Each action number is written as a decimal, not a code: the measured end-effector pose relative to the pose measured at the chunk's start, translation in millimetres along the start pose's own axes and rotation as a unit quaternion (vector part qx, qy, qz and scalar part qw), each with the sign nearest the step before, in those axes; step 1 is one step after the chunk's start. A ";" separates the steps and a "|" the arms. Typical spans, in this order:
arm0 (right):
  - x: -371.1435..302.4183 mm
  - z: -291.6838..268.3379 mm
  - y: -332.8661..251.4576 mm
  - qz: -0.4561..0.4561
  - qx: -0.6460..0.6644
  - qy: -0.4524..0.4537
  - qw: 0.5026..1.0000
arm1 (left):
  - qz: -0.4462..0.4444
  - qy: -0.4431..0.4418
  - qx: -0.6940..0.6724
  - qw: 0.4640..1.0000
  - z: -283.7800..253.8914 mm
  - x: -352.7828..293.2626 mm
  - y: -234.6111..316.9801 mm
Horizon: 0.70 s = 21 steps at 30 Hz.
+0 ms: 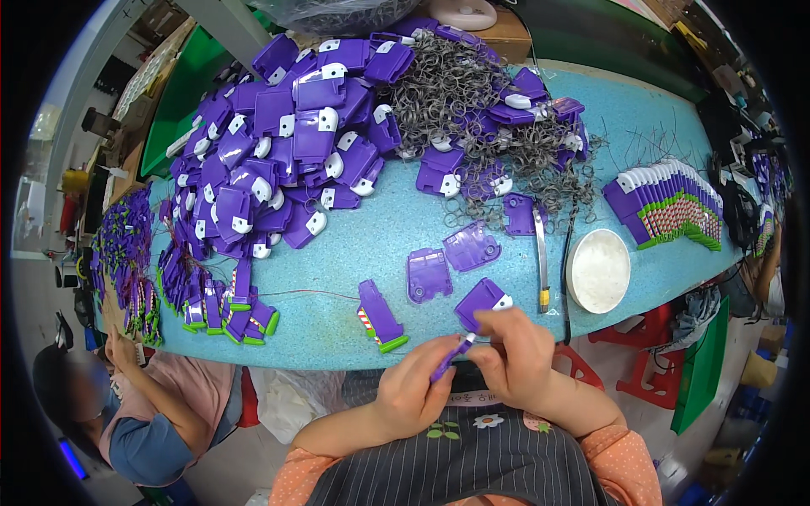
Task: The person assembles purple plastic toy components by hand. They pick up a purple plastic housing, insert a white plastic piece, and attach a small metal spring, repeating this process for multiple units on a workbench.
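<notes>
Over the near edge of the speckled pale-blue bench (363,236), the person's bare left hand (413,388) is clamping its fingers on a narrow-looking purple plastic piece with a white end (444,363), which is slanting up to the right between the two hands. The bare right hand (516,358) is curling its thumb and forefinger close about that white end; I can't tell whether they are gripping it or only touching. I'd want the left fingers pinching firmly low on the piece, leaving its white end clear, and the right ones pushing squarely along its length rather than twisting it. The hands are hovering partly past the bench edge, so working a little farther in would be safer should the smooth plastic slip. A flat purple panel with a white corner (479,304) is lying just beyond the right hand, while a purple part with a green edge and striped side (384,316) is lying farther left, trailing a thin reddish wire (316,292) that a careless left wrist could be snagging.
</notes>
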State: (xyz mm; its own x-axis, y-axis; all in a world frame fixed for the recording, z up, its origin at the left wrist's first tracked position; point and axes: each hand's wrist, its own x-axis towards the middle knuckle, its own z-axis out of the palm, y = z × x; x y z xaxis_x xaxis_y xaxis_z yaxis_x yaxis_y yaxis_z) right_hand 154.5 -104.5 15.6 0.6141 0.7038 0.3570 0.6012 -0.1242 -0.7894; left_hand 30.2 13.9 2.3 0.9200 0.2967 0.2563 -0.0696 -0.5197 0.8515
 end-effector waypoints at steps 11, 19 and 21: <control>47.2 2.0 30.6 0.183 0.220 0.085 0.954 | -0.175 -0.216 -0.252 0.927 -25.1 3.8 13.0; -4.0 3.7 -3.7 0.111 0.210 -0.114 0.965 | -0.077 0.070 -0.051 0.993 -2.9 -11.1 0.2; -7.8 4.2 -3.0 0.101 0.173 -0.097 0.975 | 0.034 0.064 0.050 0.996 -3.4 0.8 2.5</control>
State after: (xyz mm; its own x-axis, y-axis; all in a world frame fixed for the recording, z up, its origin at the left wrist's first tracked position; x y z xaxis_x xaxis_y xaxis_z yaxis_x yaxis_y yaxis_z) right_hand 145.8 -106.7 13.1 0.5742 0.8124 0.1016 0.2485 -0.0547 -0.9671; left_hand 29.4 15.6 6.2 0.8569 0.3548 0.3740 -0.0855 -0.6177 0.7818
